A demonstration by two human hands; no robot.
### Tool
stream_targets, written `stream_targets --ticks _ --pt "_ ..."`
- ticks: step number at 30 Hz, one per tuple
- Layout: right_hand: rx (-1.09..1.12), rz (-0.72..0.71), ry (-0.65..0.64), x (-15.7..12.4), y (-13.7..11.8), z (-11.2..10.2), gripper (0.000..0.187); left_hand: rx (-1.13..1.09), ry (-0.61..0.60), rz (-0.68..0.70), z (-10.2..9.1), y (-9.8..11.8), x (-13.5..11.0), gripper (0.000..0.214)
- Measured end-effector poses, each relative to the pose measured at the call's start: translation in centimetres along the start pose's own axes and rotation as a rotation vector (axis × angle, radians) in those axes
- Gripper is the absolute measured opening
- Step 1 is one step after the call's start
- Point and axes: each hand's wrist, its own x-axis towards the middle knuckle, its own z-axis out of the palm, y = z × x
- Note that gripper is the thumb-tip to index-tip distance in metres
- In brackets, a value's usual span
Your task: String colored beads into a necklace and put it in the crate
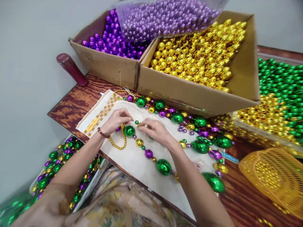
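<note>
My left hand (118,120), with a brown bead bracelet at the wrist, pinches a thin pale thread (121,83) that rises above it. Facing it, my right hand (153,130) has thumb and fingers drawn together; what lies in them is too small to make out. Between the two sets of fingertips is a small green bead (136,122). Just below the hands, a strand of mixed beads runs across the white cloth (132,157), with a large green bead (129,130), a gold bead (139,142) and a purple bead (148,154). A loop of small gold beads (118,147) hangs by my left hand.
Behind stand cardboard boxes of purple beads (113,34) and gold beads (189,60), with a bag of lilac beads (165,20) on top. An orange basket (284,176) and a tub of green beads (281,82) are at right. A dark red bottle (72,70) stands left.
</note>
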Motion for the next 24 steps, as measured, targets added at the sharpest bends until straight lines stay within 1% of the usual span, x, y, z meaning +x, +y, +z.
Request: stream_targets --ticks 1,2,3,4,6,7,10,12,13,15,18,20,22,24 --pt "0.125 0.035 0.039 0.5 0.2 -0.1 0.023 0.009 -0.027 0.008 0.1 0.2 -0.1 0.019" --pt "0.245 0.079 0.049 1.1 0.4 -0.1 0.026 0.021 -0.053 0.016 0.2 0.5 -0.1 0.018" --pt "0.357 0.122 0.021 1.7 0.5 -0.1 0.028 0.037 -0.071 0.03 0.3 0.6 -0.1 0.018" --pt "0.454 0.159 -0.037 2.3 0.6 -0.1 0.028 0.061 -0.079 0.051 0.3 0.7 -0.1 0.018" --pt "0.591 0.214 -0.16 3.2 0.7 -0.1 0.021 0.137 -0.067 0.119 0.4 0.5 0.0 0.017" --pt "0.63 0.236 -0.199 3.6 0.7 -0.2 0.018 0.184 -0.052 0.161 0.4 0.3 0.1 0.016" --pt "0.668 0.278 -0.304 4.4 0.6 -0.6 0.018 0.308 0.004 0.271 0.5 -0.5 0.1 0.014" --pt "0.63 0.291 -0.361 4.8 0.7 -0.6 0.017 0.34 0.033 0.306 0.5 -1.1 0.1 0.012" --pt "0.584 0.293 -0.355 5.0 0.7 -0.5 0.018 0.343 0.045 0.314 0.5 -1.3 0.1 0.012" --pt "0.47 0.29 -0.279 5.2 0.8 -0.2 0.018 0.34 0.059 0.317 0.4 -1.6 0.2 0.011" --pt "0.353 0.271 -0.084 4.8 0.8 0.2 0.014 0.319 0.074 0.267 0.1 -2.0 0.6 0.012" --pt "0.26 0.222 0.043 4.1 0.5 0.2 0.012 0.276 0.064 0.194 -0.1 -2.2 0.9 0.015" --pt "0.067 0.129 0.154 3.1 0.0 0.2 0.012 0.191 0.03 0.097 -0.2 -2.1 1.1 0.019" --pt "-0.148 0.06 0.187 2.1 -0.6 0.4 0.014 0.07 -0.008 0.002 -0.2 -1.9 1.3 0.024"
